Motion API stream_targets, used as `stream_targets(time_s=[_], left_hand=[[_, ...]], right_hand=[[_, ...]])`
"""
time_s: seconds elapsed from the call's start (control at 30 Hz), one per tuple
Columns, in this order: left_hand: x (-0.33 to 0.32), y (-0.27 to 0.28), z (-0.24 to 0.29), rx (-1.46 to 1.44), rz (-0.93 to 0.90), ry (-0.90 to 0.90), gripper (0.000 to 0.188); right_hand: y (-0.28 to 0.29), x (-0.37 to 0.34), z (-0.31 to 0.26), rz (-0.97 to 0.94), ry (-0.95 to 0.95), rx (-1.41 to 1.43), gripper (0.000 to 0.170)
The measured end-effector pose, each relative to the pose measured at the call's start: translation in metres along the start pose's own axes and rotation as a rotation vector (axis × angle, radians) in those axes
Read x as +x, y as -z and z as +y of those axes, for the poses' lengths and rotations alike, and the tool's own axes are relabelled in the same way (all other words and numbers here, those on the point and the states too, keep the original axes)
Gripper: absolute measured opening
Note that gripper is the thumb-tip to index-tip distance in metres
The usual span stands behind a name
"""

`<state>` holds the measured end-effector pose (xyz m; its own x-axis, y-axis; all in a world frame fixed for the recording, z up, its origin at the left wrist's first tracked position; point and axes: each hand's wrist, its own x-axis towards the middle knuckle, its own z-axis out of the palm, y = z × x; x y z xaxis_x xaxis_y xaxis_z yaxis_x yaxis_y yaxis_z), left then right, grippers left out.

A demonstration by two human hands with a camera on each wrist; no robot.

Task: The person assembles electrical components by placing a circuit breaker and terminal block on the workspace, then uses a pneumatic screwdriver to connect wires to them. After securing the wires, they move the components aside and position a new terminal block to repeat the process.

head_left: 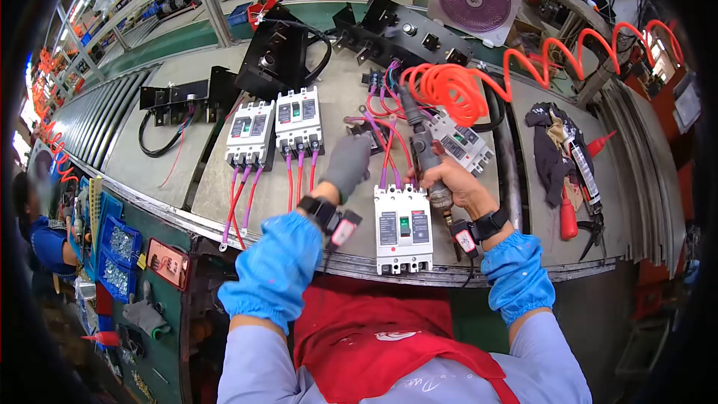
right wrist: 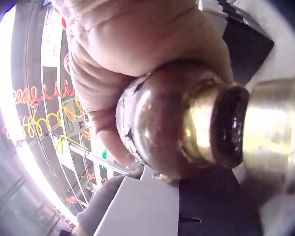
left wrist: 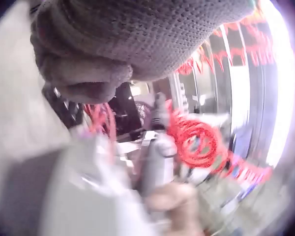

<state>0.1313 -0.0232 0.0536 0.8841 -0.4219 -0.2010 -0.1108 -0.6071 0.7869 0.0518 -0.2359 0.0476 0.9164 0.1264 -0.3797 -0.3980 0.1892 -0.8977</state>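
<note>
Bare, with its fingers curled round the tool, my right hand [head_left: 458,182] grips the air driver [head_left: 423,151] by its body, right of the frame's centre. I judge that this grip keeps the tip ahead of my fingers and leaves the brass fitting [right wrist: 273,123] free behind them. My gloved left hand [head_left: 348,164] is at the centre of the frame, just beside a small black terminal block [head_left: 365,133]; its fingers look bent, but I cannot tell whether they hold anything.

The driver's tip points toward the top of the frame, leaning a little left, away from me. Its long axis slants from there down to the lower right, where the fitting end is nearest my body.

Below my hands, the white breaker [head_left: 404,230] rests near the front edge of the surface [head_left: 348,258], its long axis running up and down the frame. Red and purple cables [head_left: 388,151] meet its far end, which I take to be why that end faces away from me. Two more breakers [head_left: 298,121] are side by side at left of centre, with their cables toward me.
</note>
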Motion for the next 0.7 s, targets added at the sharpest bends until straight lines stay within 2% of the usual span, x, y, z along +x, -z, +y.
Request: stream_targets(time_s=[0.03, 0.1, 0.2, 0.33, 0.43, 0.5, 0.6, 0.7], left_hand=[[-0.014, -0.002, -0.003, -0.167, -0.035, -0.019, 0.043], [-0.022, -0.018, -0.017, -0.412, 0.036, -0.053, 0.034], [-0.041, -0.017, -0.014, -0.401, 0.029, 0.098, 0.031], [-0.064, -0.024, -0.018, -0.461, 0.005, 0.124, 0.034], [-0.075, -0.025, -0.017, -0.502, -0.024, 0.163, 0.036], [-0.083, -0.025, -0.015, -0.501, -0.051, 0.179, 0.039], [-0.090, -0.024, -0.017, -0.526, -0.033, 0.182, 0.029], [-0.035, -0.038, -0.081, 0.569, 0.580, -0.561, 0.022]], right_hand=[[0.000, 0.004, 0.005, 0.003, -0.009, -0.029, 0.032], [0.002, 0.010, 0.011, -0.044, -0.076, -0.023, 0.029], [-0.004, 0.009, 0.010, -0.089, -0.101, 0.010, 0.027], [0.001, -0.001, 0.000, -0.018, -0.083, -0.008, 0.033], [-0.001, -0.024, -0.025, 0.102, 0.041, -0.025, 0.036], [-0.003, -0.043, -0.044, 0.109, 0.103, -0.040, 0.039], [-0.014, -0.071, -0.068, 0.135, 0.200, -0.089, 0.036], [-0.025, -0.083, -0.069, 0.191, 0.244, -0.113, 0.033]])
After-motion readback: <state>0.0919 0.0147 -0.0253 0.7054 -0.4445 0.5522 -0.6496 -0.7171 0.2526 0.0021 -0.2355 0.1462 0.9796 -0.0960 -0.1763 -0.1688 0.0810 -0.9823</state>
